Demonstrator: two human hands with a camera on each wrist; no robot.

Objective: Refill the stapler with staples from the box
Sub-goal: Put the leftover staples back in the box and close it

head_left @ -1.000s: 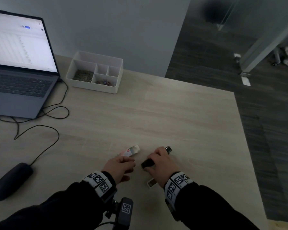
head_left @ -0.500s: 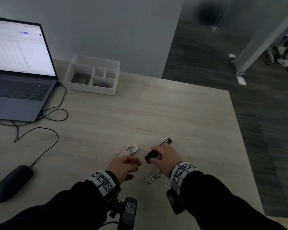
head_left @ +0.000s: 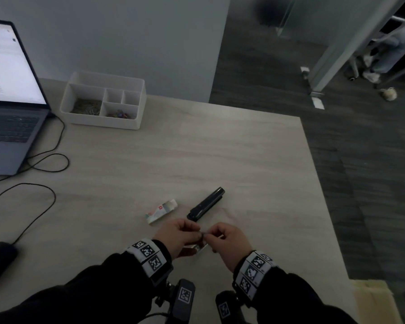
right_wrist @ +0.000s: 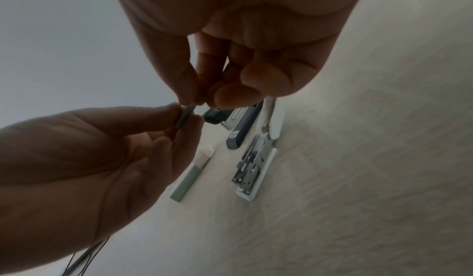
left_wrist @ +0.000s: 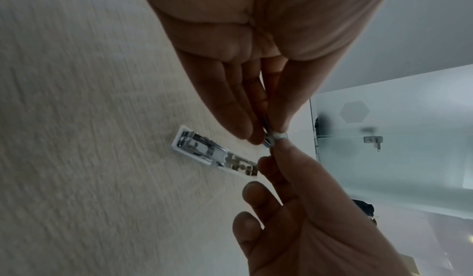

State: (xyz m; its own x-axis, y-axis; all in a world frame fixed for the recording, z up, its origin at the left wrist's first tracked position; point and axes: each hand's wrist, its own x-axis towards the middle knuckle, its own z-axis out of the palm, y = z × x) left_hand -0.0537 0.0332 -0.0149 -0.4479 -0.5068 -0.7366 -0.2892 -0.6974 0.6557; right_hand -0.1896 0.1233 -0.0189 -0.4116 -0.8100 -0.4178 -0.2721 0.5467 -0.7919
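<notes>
While pinched at both ends and kept clear of the table (head_left: 220, 148): short strip of staples (right_wrist: 185, 116), just on the near side of the stapler (head_left: 206, 204). Left hand (head_left: 175, 235): thumb and forefinger closed on one end, other fingers nearly straight alongside. Right hand (head_left: 225, 237): thumb and forefinger closed on the other end, remaining fingers loosely bent. Judged a two-handed grip for snapping off or squaring up a length to suit the magazine; cannot confirm which.

Stapler lying flat on table, black, untouched, long axis running away and to the right. Bright metal seen along its side in right wrist view; whether magazine open, cannot tell. Probably parked close so that strip needs only a short carry. Loading judged not yet begun.

Containers:
- Staple box (head_left: 161, 211): outer sleeve, just left of stapler, far end open; contents not visible.
- White inner tray (left_wrist: 204, 151): near side of stapler, under the hands, holding metal staple strips, some in short pieces.
- White divided organiser (head_left: 136, 122): well beyond stapler and to its left, against the wall. Paper clips in large compartment, coloured clips in front right compartment.
</notes>
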